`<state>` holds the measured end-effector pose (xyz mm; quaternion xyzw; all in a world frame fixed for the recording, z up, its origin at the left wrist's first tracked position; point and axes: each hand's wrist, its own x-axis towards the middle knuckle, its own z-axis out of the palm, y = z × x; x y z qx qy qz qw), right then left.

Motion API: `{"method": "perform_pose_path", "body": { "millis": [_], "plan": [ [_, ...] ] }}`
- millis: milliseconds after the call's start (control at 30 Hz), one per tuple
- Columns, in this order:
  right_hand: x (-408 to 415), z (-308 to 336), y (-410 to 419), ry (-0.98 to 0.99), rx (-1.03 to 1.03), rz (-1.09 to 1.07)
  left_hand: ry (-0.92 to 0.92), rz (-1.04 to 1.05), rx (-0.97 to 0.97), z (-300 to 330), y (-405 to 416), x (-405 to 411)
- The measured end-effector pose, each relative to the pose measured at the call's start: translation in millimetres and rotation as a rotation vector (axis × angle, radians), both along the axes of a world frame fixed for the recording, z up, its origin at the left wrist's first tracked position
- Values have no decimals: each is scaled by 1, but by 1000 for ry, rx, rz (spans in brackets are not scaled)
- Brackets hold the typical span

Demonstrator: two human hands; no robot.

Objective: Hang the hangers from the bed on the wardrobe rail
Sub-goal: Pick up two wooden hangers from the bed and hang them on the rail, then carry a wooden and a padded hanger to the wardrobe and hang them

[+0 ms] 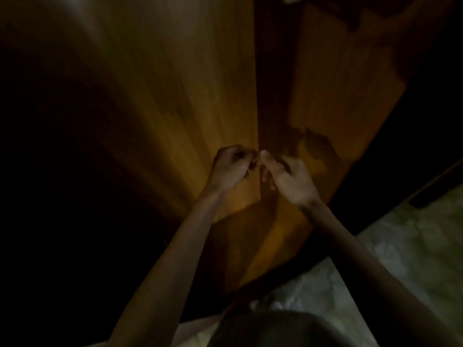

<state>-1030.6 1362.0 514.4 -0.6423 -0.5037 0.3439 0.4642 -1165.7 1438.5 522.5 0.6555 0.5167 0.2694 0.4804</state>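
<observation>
While the light was dim, both hands met at the wardrobe doors (175,101).
The left hand (229,169) was curled tight, the right hand (288,176) half-curled; what they held was unclear. No hangers showed.

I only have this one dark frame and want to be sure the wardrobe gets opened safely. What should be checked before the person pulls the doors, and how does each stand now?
1. Left hand on the left door edge: ok, fingers curled at the seam.
2. Right hand on the right door: cannot tell, too blurred to see a grip.
3. Handles or knobs held: cannot tell, too dark.
4. Doors shut: ok, only a narrow dark seam between them.
5. Hangers in view: not ok, none visible.
6. Floor beside the wardrobe free for the door swing: cannot tell, mostly dark.
</observation>
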Motion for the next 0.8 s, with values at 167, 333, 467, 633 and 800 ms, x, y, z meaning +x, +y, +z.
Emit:
{"method": "perform_pose_path", "body": {
  "millis": [167,333,467,633,800],
  "plan": [
    [-9,-108,-51,-78,-281,-41,239,-193,-187,-113,-38,-6],
    [-17,-196,-115,-138,-537,-49,428,-334,-394,-240,-80,-17],
    [-30,-254,-178,-65,-780,-159,588,-518,-449,-292,-124,-20],
    [-61,-310,-262,140,-970,-423,725,-800,-461,-335,-168,-18],
    [-114,-340,-347,298,-1084,-659,941,-1131,-418,-369,-214,-15]
  ]
}}
